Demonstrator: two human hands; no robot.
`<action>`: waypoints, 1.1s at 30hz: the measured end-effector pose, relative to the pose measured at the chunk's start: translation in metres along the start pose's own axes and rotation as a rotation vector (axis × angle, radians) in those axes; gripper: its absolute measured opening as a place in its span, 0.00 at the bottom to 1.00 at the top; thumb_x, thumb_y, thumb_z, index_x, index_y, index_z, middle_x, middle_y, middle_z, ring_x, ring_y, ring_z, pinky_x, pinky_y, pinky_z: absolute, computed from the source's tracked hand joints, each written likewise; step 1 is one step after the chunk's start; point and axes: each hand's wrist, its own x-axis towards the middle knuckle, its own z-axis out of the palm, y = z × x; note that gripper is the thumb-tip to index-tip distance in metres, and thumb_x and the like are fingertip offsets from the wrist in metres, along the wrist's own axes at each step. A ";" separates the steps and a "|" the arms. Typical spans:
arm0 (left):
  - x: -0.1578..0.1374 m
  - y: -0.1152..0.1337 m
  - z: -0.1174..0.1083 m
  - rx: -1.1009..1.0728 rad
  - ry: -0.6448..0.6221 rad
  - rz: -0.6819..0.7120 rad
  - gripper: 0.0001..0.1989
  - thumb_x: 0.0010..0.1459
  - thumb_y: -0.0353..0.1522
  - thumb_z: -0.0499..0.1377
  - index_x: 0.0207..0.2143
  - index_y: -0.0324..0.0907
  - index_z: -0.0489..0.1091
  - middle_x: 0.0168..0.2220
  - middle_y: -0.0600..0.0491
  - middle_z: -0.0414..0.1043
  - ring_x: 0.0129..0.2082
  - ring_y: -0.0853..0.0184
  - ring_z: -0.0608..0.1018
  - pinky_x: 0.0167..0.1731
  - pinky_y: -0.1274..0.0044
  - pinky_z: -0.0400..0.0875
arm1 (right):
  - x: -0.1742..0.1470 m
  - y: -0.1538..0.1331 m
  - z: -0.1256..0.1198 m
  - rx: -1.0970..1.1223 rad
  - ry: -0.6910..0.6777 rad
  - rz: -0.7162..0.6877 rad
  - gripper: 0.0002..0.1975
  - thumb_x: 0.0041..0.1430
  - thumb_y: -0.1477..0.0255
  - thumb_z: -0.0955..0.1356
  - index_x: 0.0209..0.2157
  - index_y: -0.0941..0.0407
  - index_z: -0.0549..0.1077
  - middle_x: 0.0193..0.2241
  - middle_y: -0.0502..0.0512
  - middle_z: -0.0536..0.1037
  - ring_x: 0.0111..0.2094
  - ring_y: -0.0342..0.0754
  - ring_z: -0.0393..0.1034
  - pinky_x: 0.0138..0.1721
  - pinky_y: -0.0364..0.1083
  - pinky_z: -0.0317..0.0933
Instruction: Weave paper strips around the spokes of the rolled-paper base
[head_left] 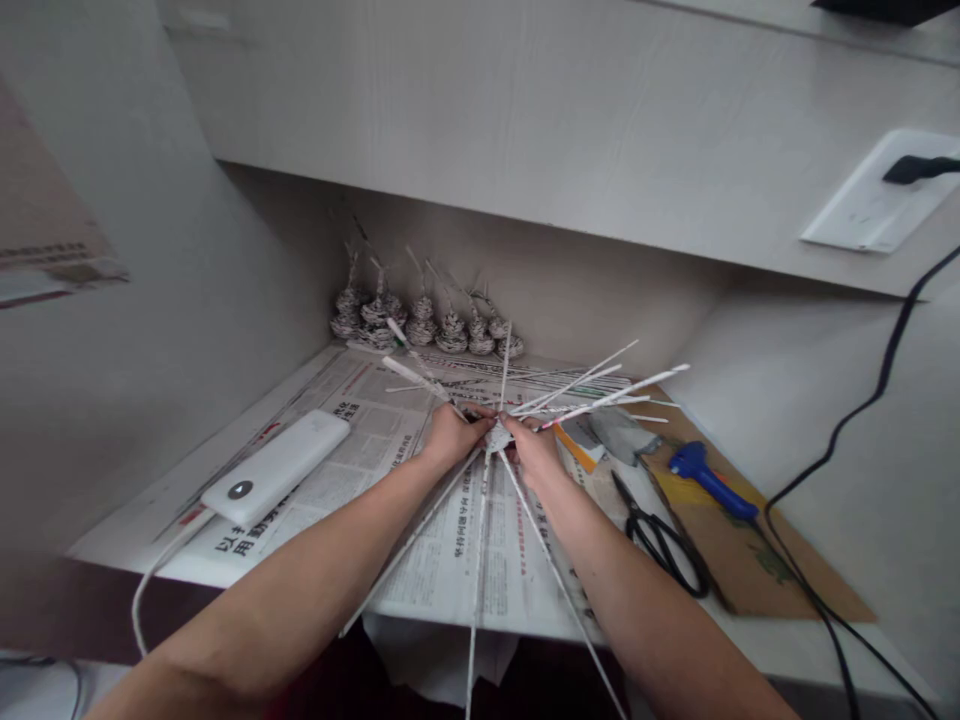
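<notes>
Over the newspaper-covered table I hold a small woven paper piece between both hands. Long rolled paper strips fan out from it on all sides, some reaching past the table's front edge. My left hand is closed on the left side of the weave, thumb and fingers near its middle. From the right, my right hand pinches the same weave, with strips sticking out beyond its fingers. The fingertips partly hide the woven centre.
Several woven gourd shapes stand along the back wall. On the left lies a white box-like device with a cable. To the right are black scissors, a blue glue gun on cardboard, and a hanging black cord.
</notes>
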 end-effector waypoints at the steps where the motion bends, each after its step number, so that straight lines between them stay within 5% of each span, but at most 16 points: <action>1: 0.000 0.000 0.000 -0.036 -0.003 -0.030 0.08 0.43 0.30 0.68 0.30 0.38 0.79 0.23 0.51 0.75 0.15 0.72 0.70 0.16 0.81 0.64 | 0.000 0.000 0.000 0.001 0.025 0.007 0.13 0.38 0.68 0.74 0.17 0.54 0.65 0.13 0.48 0.71 0.14 0.46 0.65 0.14 0.44 0.60; 11: 0.004 0.014 -0.004 -0.440 -0.046 -0.468 0.09 0.41 0.27 0.70 0.26 0.34 0.75 0.27 0.50 0.75 0.23 0.72 0.75 0.18 0.84 0.72 | 0.003 0.001 0.001 0.020 -0.048 -0.054 0.08 0.36 0.69 0.73 0.20 0.56 0.72 0.15 0.49 0.73 0.15 0.45 0.64 0.14 0.44 0.57; 16: 0.002 0.012 -0.005 -0.374 -0.065 -0.377 0.12 0.36 0.27 0.72 0.26 0.34 0.75 0.25 0.52 0.74 0.23 0.72 0.75 0.18 0.83 0.72 | 0.006 0.008 -0.001 0.002 -0.078 -0.194 0.09 0.37 0.68 0.73 0.23 0.55 0.73 0.18 0.47 0.74 0.18 0.45 0.66 0.18 0.43 0.60; 22: 0.002 0.007 -0.001 -0.310 0.013 -0.211 0.15 0.33 0.32 0.73 0.24 0.35 0.74 0.23 0.53 0.73 0.20 0.72 0.73 0.18 0.82 0.71 | 0.001 0.004 0.001 0.027 -0.085 -0.103 0.13 0.36 0.65 0.75 0.19 0.56 0.71 0.14 0.49 0.72 0.15 0.45 0.64 0.15 0.44 0.58; 28: 0.005 0.018 -0.015 -0.476 -0.175 -0.451 0.09 0.41 0.24 0.70 0.26 0.35 0.73 0.27 0.51 0.76 0.24 0.72 0.77 0.22 0.84 0.73 | 0.017 -0.001 -0.006 0.063 -0.115 -0.008 0.12 0.36 0.67 0.75 0.21 0.57 0.71 0.17 0.50 0.75 0.17 0.45 0.66 0.15 0.42 0.56; 33: 0.004 0.024 -0.025 -0.594 -0.374 -0.419 0.22 0.44 0.17 0.65 0.43 0.37 0.73 0.41 0.43 0.77 0.36 0.62 0.81 0.33 0.78 0.78 | 0.037 -0.015 -0.024 0.043 -0.124 0.166 0.10 0.43 0.70 0.74 0.18 0.57 0.69 0.13 0.50 0.72 0.12 0.40 0.59 0.12 0.40 0.51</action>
